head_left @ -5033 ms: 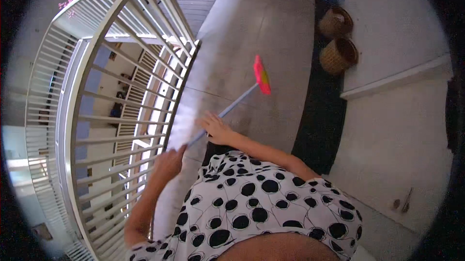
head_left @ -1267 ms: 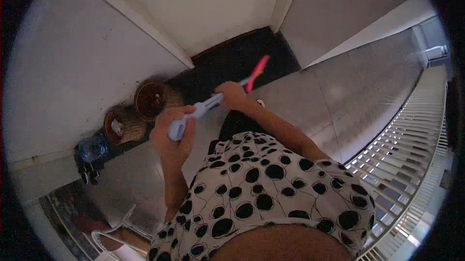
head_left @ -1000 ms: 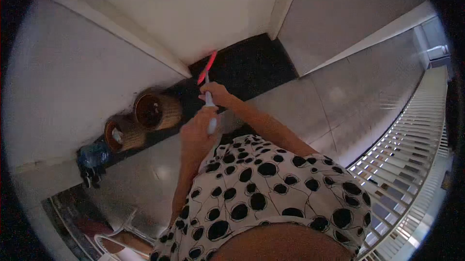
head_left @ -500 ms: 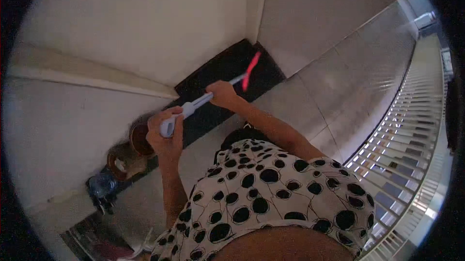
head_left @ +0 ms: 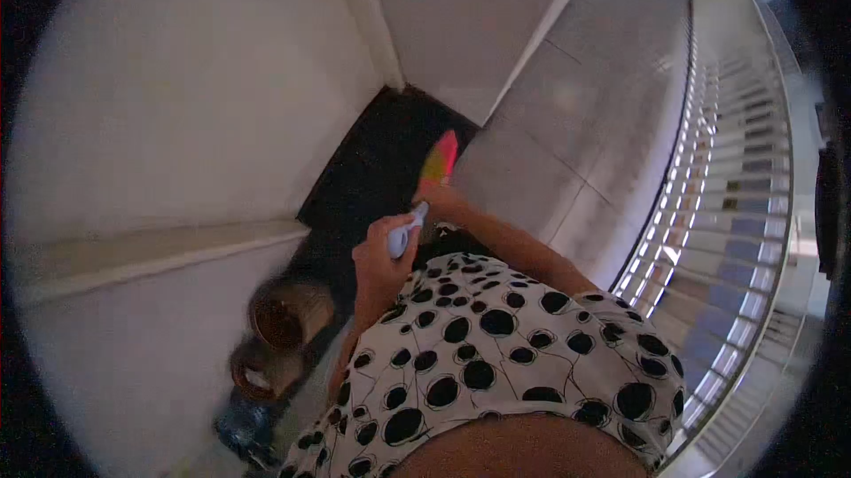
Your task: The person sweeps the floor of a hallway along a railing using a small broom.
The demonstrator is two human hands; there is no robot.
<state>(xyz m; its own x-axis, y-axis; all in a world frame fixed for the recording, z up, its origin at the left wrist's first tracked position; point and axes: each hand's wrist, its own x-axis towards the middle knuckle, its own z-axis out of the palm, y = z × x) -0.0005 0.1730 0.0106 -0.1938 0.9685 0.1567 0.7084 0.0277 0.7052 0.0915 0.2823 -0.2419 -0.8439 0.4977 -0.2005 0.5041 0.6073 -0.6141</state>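
Note:
My left hand [head_left: 383, 256] is wrapped round the pale blue-grey handle end [head_left: 400, 239] of a broom. Farther along the handle, nearer the head, my right hand [head_left: 440, 203] is closed on it. The pink and yellow broom head [head_left: 441, 159] shows just beyond my right hand, over the right edge of the dark mat [head_left: 368, 154]. Most of the handle between head and hands is hidden, and whether the bristles touch the mat cannot be told.
Two wicker baskets [head_left: 301, 308] [head_left: 282, 373] stand against the wall at the lower left, with a clear bluish bottle [head_left: 245, 423] beside them. A pale door [head_left: 177, 88] borders the mat. White railing [head_left: 736, 212] runs along the tiled floor [head_left: 550, 150] on the right.
The view has turned, so the mat and baskets stand at a new angle. Both hands keep hold of the broom; its handle now points more toward me, and its head is close to my right hand.

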